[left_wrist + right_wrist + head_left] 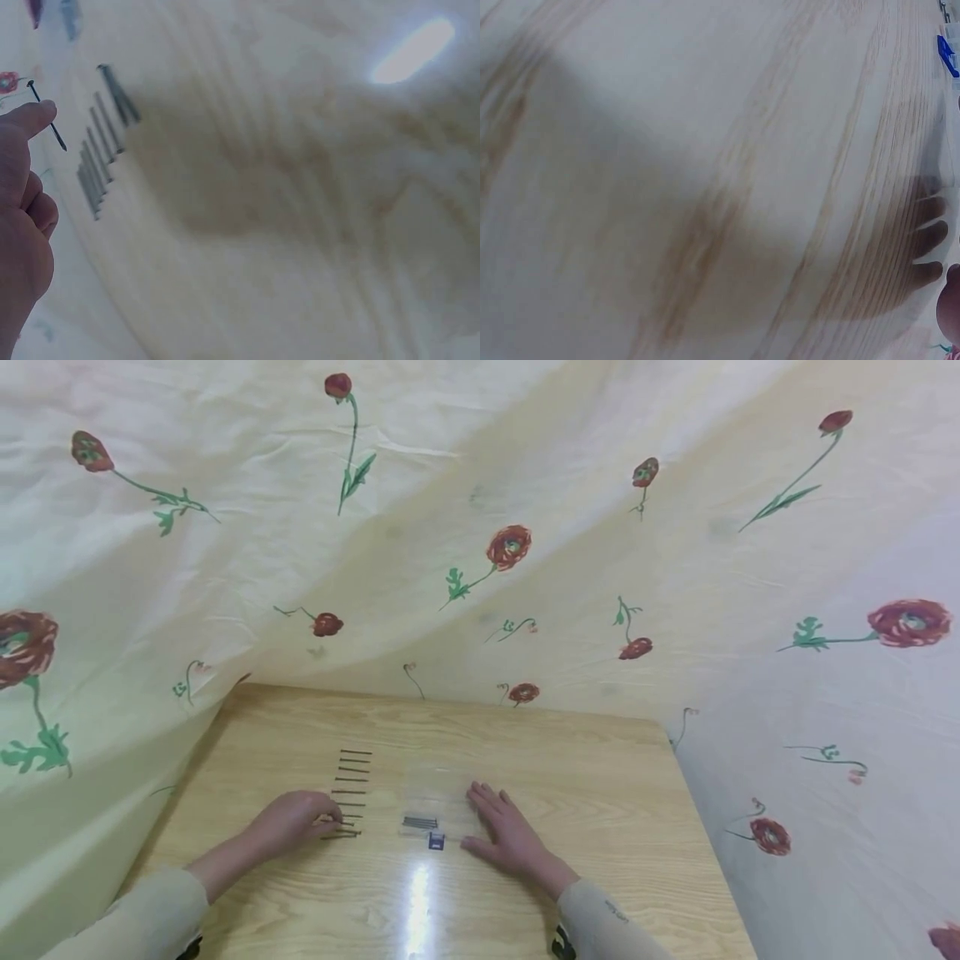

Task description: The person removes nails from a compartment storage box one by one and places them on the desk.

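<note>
The left hand (294, 814) pinches one nail (56, 133) near the close end of a column of loose nails (349, 792), whose long axes run roughly side to side. To the column's right lies a clear case (442, 783) with more nails (420, 822) inside; the right hand (508, 833), nearer to it, grasps nothing, its extended fingers resting at the case's right edge

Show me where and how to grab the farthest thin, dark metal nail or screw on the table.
Pinch that farthest nail or screw mid-shaft, probably from above, across its near and far sides: it's slim and lies flat, running left to right.
</note>
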The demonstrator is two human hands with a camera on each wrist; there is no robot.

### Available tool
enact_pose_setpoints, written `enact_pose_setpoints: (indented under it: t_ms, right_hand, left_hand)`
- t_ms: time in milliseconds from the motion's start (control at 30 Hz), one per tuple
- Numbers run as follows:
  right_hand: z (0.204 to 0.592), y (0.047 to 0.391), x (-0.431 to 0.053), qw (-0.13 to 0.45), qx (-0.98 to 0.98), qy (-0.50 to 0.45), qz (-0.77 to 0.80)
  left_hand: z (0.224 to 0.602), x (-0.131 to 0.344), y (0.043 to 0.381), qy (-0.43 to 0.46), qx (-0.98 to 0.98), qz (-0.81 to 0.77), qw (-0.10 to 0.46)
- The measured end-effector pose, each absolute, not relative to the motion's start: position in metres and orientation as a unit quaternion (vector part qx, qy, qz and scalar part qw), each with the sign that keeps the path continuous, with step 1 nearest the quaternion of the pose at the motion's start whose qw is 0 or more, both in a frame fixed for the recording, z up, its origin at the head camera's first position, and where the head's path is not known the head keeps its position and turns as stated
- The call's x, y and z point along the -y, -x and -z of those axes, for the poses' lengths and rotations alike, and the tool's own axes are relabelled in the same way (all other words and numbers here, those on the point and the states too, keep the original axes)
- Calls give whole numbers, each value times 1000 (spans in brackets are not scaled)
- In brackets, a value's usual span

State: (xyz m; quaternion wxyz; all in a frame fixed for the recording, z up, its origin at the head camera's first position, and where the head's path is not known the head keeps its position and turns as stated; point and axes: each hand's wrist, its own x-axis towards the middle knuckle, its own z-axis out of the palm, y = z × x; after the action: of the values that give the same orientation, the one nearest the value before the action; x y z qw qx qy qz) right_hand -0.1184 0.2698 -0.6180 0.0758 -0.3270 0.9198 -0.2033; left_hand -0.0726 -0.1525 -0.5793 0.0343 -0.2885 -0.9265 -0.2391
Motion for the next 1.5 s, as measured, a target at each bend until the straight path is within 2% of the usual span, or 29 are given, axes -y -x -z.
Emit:
enact_pose_setpoints:
  t_ms: [533,1100,1267,1500]
  right_hand:
    - [615,115,-273,78,-918,327,213]
    - [618,115,-273,60,-915,337,216]
    - [620,115,-273,48,-913,344,214]
    - [620,116,-274,69,-920,336,189]
  left_hand:
    - [626,141,44,246,941,228,39]
    - [636,137,36,227,938,235,112]
    - [633,136,35,221,940,237,104]
    - [621,128,42,215,939,254,93]
